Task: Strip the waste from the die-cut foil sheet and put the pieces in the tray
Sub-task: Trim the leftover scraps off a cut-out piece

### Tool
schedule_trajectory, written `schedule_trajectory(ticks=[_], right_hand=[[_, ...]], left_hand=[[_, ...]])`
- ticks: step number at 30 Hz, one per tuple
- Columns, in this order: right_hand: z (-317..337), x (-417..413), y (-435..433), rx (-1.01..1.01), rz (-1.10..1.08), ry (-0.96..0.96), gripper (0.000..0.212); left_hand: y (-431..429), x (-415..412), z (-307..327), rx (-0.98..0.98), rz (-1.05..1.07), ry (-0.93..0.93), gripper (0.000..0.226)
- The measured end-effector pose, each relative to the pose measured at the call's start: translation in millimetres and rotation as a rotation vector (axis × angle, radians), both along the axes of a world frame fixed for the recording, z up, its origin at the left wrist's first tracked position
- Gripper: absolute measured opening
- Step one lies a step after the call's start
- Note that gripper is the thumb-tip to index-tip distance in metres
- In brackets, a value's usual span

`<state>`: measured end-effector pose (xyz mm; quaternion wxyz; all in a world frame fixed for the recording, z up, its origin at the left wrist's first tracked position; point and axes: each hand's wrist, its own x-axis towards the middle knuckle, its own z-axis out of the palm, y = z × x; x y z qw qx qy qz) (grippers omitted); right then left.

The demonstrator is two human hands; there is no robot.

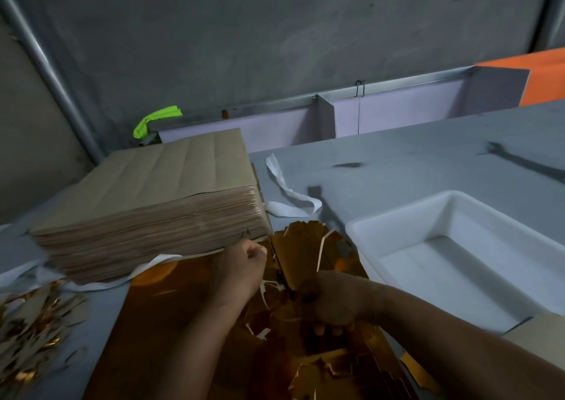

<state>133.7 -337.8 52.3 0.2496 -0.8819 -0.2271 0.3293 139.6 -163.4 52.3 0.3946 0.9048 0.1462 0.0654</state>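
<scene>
shiny gold foil sheet (pixel 165 323), ragged with cut-outs, gripped by the curled right hand (pixel 331 306); left hand (pixel 246 262) fisted, hold unclear.

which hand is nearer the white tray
Right. The right hand grips foil pieces just left of the white tray; the left hand is farther left, by the brown sheet stack.

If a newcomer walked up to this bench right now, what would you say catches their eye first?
The shiny gold foil sheet at the bottom centre stands out first, with the right hand gripping a crumpled bunch of it. After that come the tall stack of brown sheets on the left and the white tray on the right.
</scene>
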Motion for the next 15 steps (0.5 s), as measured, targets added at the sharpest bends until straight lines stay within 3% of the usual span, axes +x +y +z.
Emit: schedule_trajectory(ticks=[5, 9, 15], right_hand=[[1.4, -2.9, 0.2, 0.146, -0.029, 0.013, 0.01], [-0.9, -2.7, -0.8, 0.316, -0.1, 0.077, 0.019], [-2.5, -4.1, -0.7, 0.273, -0.035, 0.081, 0.01]], left_hand=[[35.8, -17.8, -1.9, -0.009, 0.031, 0.092, 0.017], [61.3, -32.4, -8.2, -0.028, 0.056, 0.228, 0.026], [70.1, -48.0, -15.6, 0.069, -0.012, 0.379, 0.036]])
